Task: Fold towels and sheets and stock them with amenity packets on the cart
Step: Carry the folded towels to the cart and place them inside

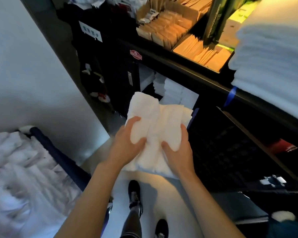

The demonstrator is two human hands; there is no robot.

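A folded white towel is held out in front of me, just outside the black cart. My left hand grips its left side with thumb on top and fingers curled under. My right hand grips its right side the same way. Small folded white towels are stacked on the cart's lower shelf beyond it. Brown amenity packets fill cardboard boxes on the cart's top. A tall stack of folded white towels sits on the cart's top at the right.
A bin of loose white linen with a dark blue rim stands at the lower left. A white wall runs along the left. A dark green box stands among the packets. My feet in black shoes are on the pale floor.
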